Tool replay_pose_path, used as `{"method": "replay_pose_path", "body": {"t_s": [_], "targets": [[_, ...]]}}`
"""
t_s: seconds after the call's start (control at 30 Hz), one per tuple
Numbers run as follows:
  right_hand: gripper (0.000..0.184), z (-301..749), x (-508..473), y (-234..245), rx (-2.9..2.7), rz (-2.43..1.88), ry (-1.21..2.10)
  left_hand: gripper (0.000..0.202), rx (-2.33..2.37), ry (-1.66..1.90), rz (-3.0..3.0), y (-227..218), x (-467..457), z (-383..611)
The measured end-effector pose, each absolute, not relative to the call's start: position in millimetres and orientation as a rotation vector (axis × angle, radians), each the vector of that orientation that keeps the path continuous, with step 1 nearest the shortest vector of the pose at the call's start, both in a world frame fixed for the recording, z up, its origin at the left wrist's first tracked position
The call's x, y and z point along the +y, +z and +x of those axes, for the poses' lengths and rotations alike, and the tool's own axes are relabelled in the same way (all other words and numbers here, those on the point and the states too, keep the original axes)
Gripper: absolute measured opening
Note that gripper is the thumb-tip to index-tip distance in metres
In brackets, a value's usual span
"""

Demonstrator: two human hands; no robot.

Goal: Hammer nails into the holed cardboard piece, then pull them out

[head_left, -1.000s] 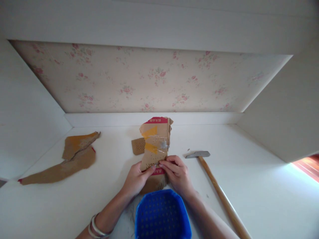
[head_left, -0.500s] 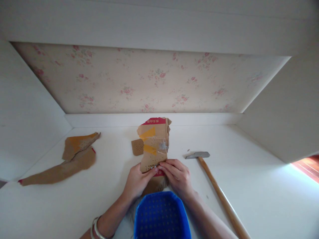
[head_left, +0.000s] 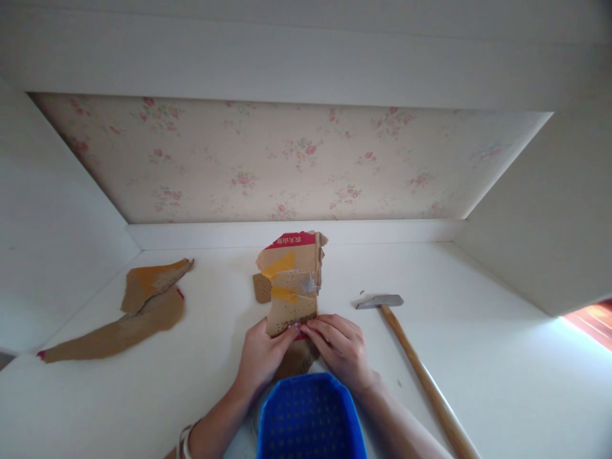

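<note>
A piece of brown cardboard (head_left: 292, 308) with a red printed strip, yellow patches, clear tape and rows of small holes stands out away from me at the middle. My left hand (head_left: 261, 352) grips its near left edge, thumb on top. On the right side, my right hand (head_left: 342, 347) is closed with its fingertips pressed at the near edge, close to the left thumb. Between the fingertips are tiny shiny bits, too small to name. More brown cardboard (head_left: 292, 362) lies under the hands. A blue basket (head_left: 310, 417) with a perforated bottom sits between my forearms.
To the right lies a hammer (head_left: 406, 344) with a grey metal head and long wooden handle. Torn cardboard scraps (head_left: 138, 319) are on the left of the white surface (head_left: 215, 280). A small holed cardboard piece (head_left: 261, 288) lies behind the hands. A flowered wall panel (head_left: 296, 166) rises behind.
The cardboard has tilted and shifted slightly left and toward me, with both hands still at its near edge. The view has moved slightly. The hammer and scraps lie as before.
</note>
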State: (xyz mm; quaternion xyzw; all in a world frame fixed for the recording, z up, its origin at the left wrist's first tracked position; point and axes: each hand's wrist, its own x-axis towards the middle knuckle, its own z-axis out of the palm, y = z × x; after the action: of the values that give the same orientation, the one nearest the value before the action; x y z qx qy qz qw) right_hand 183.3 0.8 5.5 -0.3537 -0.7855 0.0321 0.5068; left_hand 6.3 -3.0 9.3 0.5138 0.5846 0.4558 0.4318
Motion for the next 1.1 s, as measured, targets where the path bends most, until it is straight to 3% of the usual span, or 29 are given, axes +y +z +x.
{"method": "replay_pose_path", "body": {"t_s": [0.77,1.1], "targets": [[0.017,176.0,-4.4,3.4,-1.795,-0.85,0.173,0.037,1.546,1.199,1.179,7.1,1.1,4.6],[0.014,190.5,16.2,-4.5,-1.629,-1.171,0.252,0.051,1.459,1.41,0.654,8.3,8.5,0.6]]}}
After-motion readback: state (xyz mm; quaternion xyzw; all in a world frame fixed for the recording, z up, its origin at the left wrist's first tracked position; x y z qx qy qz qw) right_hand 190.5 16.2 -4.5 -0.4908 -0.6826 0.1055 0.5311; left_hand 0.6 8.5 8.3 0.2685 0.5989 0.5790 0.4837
